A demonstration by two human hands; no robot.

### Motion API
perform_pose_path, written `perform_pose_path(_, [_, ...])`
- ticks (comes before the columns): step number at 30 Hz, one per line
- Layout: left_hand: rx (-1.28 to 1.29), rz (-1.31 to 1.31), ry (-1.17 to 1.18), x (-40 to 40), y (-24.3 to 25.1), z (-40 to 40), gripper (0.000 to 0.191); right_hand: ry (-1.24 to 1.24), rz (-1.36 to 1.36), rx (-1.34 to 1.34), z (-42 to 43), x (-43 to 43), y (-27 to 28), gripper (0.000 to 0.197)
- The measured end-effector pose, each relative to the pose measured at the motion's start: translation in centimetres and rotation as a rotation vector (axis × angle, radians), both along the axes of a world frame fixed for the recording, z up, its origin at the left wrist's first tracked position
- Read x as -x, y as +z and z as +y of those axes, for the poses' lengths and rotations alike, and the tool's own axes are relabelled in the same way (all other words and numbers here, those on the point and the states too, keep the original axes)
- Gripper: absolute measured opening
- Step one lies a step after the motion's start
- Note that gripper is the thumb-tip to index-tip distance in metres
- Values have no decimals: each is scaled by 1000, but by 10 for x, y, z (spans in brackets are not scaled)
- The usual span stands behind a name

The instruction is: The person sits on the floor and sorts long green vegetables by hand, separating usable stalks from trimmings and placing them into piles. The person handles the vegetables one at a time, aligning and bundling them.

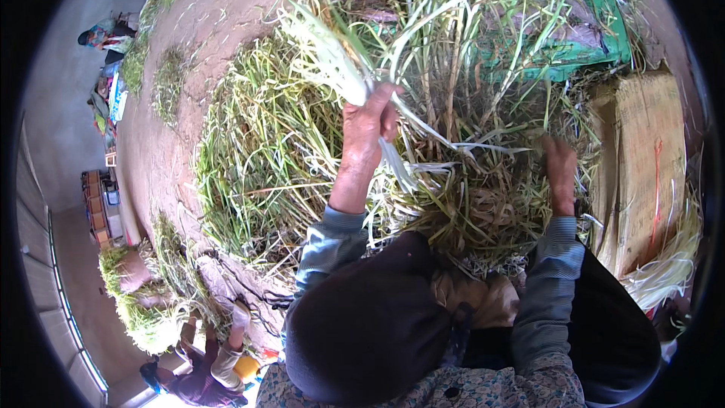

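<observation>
My left hand [368, 130] is shut around a bundle of pale leafy plant stalks [334, 59], whose light ends fan up and left. A loose pale strip [399, 164] hangs below that fist. Another whitish strand [487, 147] stretches from near the left hand toward my right hand [559, 170]. The right hand is blurred, with curled fingers; whether it grips the strand's end cannot be made out. Beneath both hands lies a heap of green and yellowish stalks [266, 124], with dry peelings [487, 209] between my knees.
A cardboard box [651, 170] stands at my right, beside long pale fibres [665, 272]. Ahead lies a green-edged sack [606, 17] under stalks. Another person [198, 374] sits lower left near more stalks [153, 323]. Brown crates [95, 207] line the wall.
</observation>
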State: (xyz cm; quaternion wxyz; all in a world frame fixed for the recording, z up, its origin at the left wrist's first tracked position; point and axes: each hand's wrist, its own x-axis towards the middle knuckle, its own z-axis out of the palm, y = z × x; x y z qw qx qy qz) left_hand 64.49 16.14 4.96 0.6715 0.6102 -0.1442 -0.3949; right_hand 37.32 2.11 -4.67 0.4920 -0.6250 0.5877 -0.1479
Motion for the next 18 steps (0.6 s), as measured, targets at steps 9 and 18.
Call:
perform_pose_path(9, [-112,-24,-130,37,0,-11,20,255,-763,-198,32,-140,92,21])
perform_pose_path(18, [-120,87,183,-30,-16,68,22,-123,-898,-197,1,-82,88,21])
